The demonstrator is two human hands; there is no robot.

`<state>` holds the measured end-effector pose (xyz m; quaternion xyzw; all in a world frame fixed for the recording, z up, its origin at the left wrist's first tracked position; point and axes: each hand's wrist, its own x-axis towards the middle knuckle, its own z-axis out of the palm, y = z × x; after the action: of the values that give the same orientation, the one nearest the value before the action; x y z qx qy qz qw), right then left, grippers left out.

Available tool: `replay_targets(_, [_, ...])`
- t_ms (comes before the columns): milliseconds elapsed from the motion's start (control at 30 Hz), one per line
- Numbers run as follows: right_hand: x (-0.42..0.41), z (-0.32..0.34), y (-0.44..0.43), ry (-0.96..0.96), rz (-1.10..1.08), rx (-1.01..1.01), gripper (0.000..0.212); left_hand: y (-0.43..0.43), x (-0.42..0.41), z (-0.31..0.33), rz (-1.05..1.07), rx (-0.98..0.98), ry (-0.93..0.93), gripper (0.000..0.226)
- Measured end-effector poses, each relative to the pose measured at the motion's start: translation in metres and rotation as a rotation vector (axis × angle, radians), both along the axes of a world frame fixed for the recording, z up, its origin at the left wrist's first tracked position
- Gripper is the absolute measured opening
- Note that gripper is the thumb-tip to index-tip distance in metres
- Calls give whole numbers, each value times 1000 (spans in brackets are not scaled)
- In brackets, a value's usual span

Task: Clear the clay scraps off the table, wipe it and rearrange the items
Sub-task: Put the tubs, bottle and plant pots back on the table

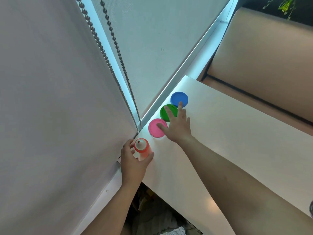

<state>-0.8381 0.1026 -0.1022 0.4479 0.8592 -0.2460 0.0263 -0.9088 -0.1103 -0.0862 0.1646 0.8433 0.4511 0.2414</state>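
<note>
Three clay tubs stand in a row along the window edge of the white table [237, 141]: a pink-lidded one [155, 128], a green-lidded one [165, 111] and a blue-lidded one [178, 98]. My right hand [177, 126] lies spread over them, its thumb on the pink lid and its fingers on the green and blue lids. At the table's corner my left hand [133, 160] grips an orange bottle with a pale cone cap [142, 148], standing upright.
A closed roller blind [50, 99] with a bead chain [118, 65] hangs right behind the tubs. A tan sofa [262, 56] stands beyond the table's far edge. Clutter lies on the floor [152, 209] below the near corner.
</note>
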Motion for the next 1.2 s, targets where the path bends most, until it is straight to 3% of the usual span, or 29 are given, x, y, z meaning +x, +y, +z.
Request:
replay_targets(167, [33, 8, -1, 102, -95, 34, 77, -20, 23, -7, 116, -134, -104, 97])
replay_targets(300, [96, 15, 1, 97, -177, 63, 73, -26, 69, -15, 66, -237, -168, 93])
replay_targets(767, [450, 26, -24, 140, -486, 67, 58, 40, 351, 21, -378, -110, -64, 55])
replay_targets(1000, [632, 31, -48, 135, -507, 62, 47, 40, 526, 25, -466, -60, -60, 54])
replay_targets(1200, [712, 47, -75, 183, -610, 48, 34, 33, 603, 43, -594, -98, -76, 53])
